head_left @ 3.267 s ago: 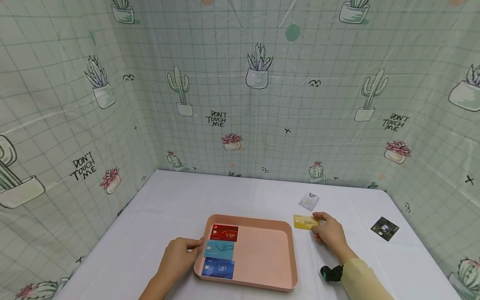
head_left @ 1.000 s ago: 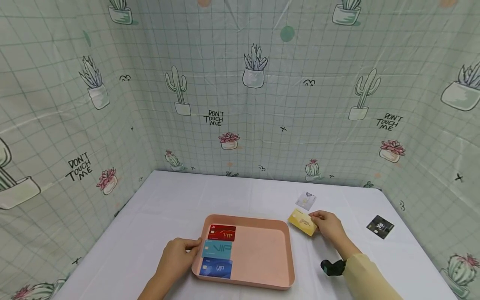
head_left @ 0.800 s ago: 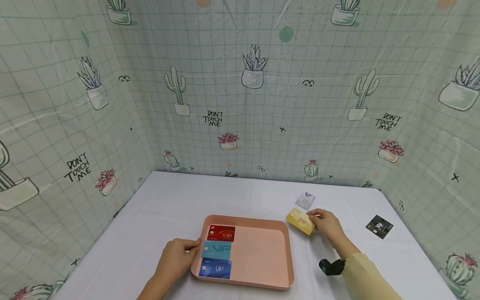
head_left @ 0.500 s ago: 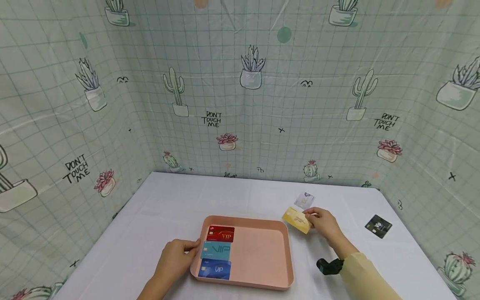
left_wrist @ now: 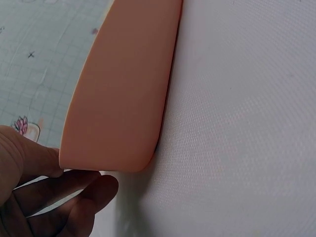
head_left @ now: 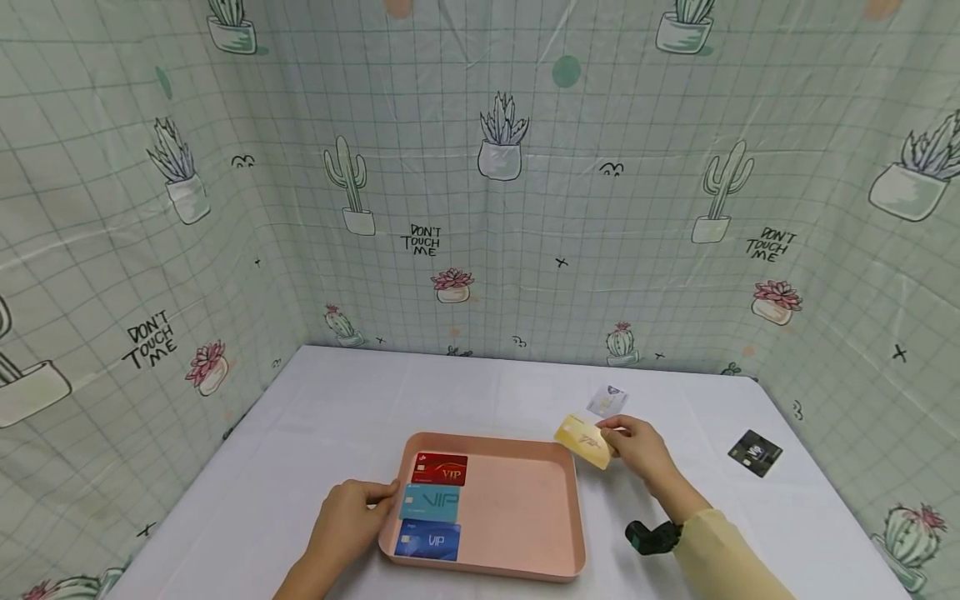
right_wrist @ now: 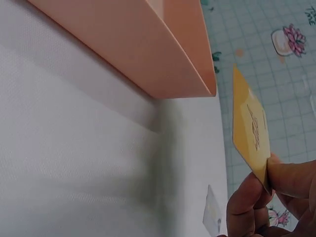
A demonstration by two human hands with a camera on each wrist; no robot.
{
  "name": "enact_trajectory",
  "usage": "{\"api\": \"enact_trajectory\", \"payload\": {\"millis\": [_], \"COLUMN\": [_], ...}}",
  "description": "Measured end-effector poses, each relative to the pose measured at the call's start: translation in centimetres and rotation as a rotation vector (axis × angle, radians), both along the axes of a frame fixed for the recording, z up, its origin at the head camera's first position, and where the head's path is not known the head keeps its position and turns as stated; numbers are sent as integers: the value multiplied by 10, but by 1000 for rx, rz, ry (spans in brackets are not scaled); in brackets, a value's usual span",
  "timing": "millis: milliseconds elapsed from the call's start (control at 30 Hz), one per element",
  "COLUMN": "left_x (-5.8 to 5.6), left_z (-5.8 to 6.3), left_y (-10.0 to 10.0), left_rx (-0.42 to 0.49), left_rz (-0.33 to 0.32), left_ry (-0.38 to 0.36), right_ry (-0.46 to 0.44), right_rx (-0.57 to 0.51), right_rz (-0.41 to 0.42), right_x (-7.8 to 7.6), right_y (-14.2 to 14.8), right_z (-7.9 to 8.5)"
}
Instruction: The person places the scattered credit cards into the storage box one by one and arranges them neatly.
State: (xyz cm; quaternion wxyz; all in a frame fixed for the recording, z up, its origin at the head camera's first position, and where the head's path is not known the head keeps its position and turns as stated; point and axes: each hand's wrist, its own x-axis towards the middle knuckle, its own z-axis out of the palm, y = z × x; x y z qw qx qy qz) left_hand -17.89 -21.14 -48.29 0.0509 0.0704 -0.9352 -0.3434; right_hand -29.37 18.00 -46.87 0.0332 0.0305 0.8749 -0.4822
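Observation:
My right hand [head_left: 637, 450] pinches a yellow card [head_left: 583, 440] by its right edge, thumb against fingers. The card is tilted and raised off the table, close to the tray's back right corner; the right wrist view shows this yellow card [right_wrist: 251, 123] apart from the tray wall [right_wrist: 123, 39]. At the left side of the pink tray [head_left: 517, 517], my left hand [head_left: 352, 517] grips the rim; in the left wrist view its thumb and fingers meet the tray's edge [left_wrist: 116, 98]. Inside the tray a red card [head_left: 439, 469], a teal card [head_left: 430, 502] and a blue card [head_left: 428, 540] lie in a column.
A silver card [head_left: 607, 401] lies on the white table [head_left: 420, 392] behind the yellow one. Farther right is a black card [head_left: 755, 453]. A dark wrist device [head_left: 651, 537] sits at my right sleeve. Patterned cloth walls [head_left: 450, 167] surround the table.
The yellow card, flat on the table at first, has been lifted, tilted and carried left toward the tray by my right hand. My left hand stays at the tray's rim.

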Motion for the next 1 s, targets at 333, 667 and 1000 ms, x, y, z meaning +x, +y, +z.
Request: {"api": "enact_trajectory", "payload": {"millis": [333, 667, 1000], "left_x": [0, -2, -2], "left_z": [1, -2, -2], "left_y": [-4, -8, -9], "left_rx": [-19, -13, -8], "left_rz": [-13, -42, -39], "left_ry": [27, 54, 60], "right_ry": [-24, -29, 8], "right_rx": [-32, 2, 41], "right_rz": [44, 79, 138], "right_x": [7, 12, 19], "right_y": [-16, -28, -37], "right_z": [7, 8, 0]}}
